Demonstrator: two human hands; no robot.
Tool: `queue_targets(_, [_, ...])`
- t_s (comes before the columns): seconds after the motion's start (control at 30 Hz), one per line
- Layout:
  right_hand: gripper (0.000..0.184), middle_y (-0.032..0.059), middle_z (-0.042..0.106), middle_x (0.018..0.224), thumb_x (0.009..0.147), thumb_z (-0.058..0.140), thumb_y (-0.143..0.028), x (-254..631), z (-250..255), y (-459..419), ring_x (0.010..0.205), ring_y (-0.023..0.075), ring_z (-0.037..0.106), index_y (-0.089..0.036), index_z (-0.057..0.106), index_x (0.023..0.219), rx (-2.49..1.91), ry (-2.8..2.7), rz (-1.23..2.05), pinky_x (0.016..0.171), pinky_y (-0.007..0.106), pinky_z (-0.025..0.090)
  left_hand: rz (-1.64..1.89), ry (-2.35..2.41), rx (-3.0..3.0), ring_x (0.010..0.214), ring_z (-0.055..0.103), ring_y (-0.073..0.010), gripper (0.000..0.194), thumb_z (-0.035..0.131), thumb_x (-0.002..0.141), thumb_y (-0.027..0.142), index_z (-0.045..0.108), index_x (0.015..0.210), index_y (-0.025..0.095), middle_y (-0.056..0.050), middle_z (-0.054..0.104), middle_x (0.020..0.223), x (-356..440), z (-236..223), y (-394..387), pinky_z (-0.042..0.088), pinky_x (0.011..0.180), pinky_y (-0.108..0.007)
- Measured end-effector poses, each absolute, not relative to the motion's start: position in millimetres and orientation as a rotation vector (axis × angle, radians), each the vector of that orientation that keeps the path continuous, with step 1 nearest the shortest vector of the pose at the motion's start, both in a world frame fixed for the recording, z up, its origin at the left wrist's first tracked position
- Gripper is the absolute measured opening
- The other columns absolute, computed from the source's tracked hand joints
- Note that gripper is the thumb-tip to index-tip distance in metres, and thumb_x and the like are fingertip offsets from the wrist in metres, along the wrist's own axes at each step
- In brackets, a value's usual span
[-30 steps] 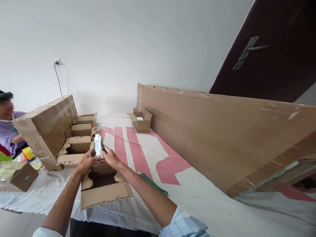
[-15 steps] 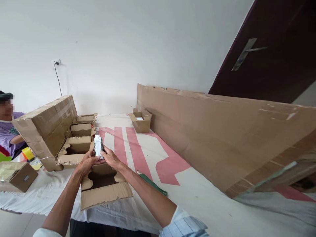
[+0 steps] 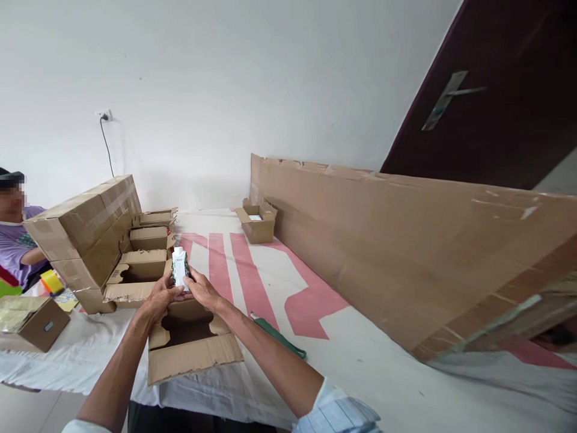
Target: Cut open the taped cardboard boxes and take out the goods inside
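Note:
A small white drink carton [image 3: 180,269] with a white cap and dark green leafy print stands upright between my two hands. My left hand [image 3: 161,295] grips it from the left and below, and my right hand [image 3: 201,288] holds its right side, thumb on the front. Both hands are above the far edge of an open cardboard box [image 3: 193,359], whose near flap is folded out toward me. The inside of that box is dark, and its far part is hidden by my hands.
Open boxes [image 3: 143,260] line up beyond my left hand, beside a stack of closed cartons [image 3: 85,240]. A taped box [image 3: 38,322] and tape dispenser [image 3: 51,281] lie left, near a person in purple [image 3: 27,240]. Right are a green strap-like item [image 3: 279,337], small box [image 3: 258,230] and cardboard wall [image 3: 383,252].
Almost nothing differs. My hands still hold the carton over the box, and the view has shifted very slightly.

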State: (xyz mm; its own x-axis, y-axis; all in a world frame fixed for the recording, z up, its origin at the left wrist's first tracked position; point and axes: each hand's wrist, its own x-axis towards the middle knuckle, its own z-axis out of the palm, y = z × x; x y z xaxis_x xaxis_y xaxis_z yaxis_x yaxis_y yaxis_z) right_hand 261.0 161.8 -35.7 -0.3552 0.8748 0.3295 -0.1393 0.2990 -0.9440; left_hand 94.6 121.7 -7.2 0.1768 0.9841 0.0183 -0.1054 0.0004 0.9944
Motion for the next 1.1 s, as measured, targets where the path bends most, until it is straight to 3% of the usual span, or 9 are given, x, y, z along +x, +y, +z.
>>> queue_targets(0.33, [0.053, 0.0039, 0.080, 0.125, 0.095, 0.058, -0.034, 262.4, -29.8, 158.5, 0.113, 0.0265, 0.072, -0.024, 0.067, 0.146, -0.696, -1.579, 1.230, 0.105, 0.042, 0.058, 1.130, 0.996, 1.250, 0.094, 0.081, -0.0277, 0.086, 0.097, 0.070, 0.036, 0.064, 0.147, 0.019, -0.016, 0.078, 0.130, 96.5, -2.4, 118.3, 0.063, 0.081, -0.033])
queue_targets(0.47, [0.058, 0.0047, 0.074, 0.141, 0.095, 0.057, -0.035, 265.3, -15.6, 153.8, 0.132, 0.0279, 0.064, -0.025, 0.063, 0.151, -0.627, -1.601, 1.165, 0.120, 0.045, 0.047, 1.196, 1.015, 1.327, 0.100, 0.077, -0.0273, 0.089, 0.097, 0.069, 0.037, 0.064, 0.150, 0.021, -0.015, 0.076, 0.133, 99.8, 10.0, 114.5, 0.062, 0.078, -0.030])
queue_targets(0.7, [0.064, 0.0072, 0.069, 0.148, 0.097, 0.057, -0.044, 268.6, 18.1, 147.7, 0.148, 0.0300, 0.054, -0.024, 0.055, 0.159, -0.500, -1.603, 1.050, 0.130, 0.049, 0.036, 1.279, 0.910, 1.503, 0.124, 0.067, -0.0331, 0.092, 0.093, 0.077, 0.039, 0.057, 0.160, 0.024, -0.012, 0.071, 0.143, 107.5, 48.7, 108.0, 0.061, 0.086, -0.032])
queue_targets(0.93, [0.065, 0.0073, 0.069, 0.150, 0.099, 0.057, -0.046, 268.7, 28.5, 146.0, 0.154, 0.0311, 0.048, -0.027, 0.054, 0.161, -0.484, -1.588, 1.055, 0.131, 0.052, 0.035, 1.306, 0.765, 1.554, 0.141, 0.060, -0.0358, 0.090, 0.094, 0.076, 0.037, 0.059, 0.158, 0.022, -0.012, 0.071, 0.145, 108.7, 62.6, 107.4, 0.051, 0.114, -0.041])
queue_targets(1.1, [0.066, 0.0061, 0.070, 0.149, 0.099, 0.056, -0.046, 269.1, 30.4, 142.6, 0.155, 0.0307, 0.048, -0.028, 0.051, 0.163, -0.482, -1.581, 1.051, 0.131, 0.052, 0.036, 1.311, 0.777, 1.538, 0.138, 0.061, -0.0358, 0.093, 0.095, 0.075, 0.035, 0.057, 0.160, 0.024, -0.011, 0.072, 0.144, 108.5, 63.5, 105.2, 0.053, 0.111, -0.041])
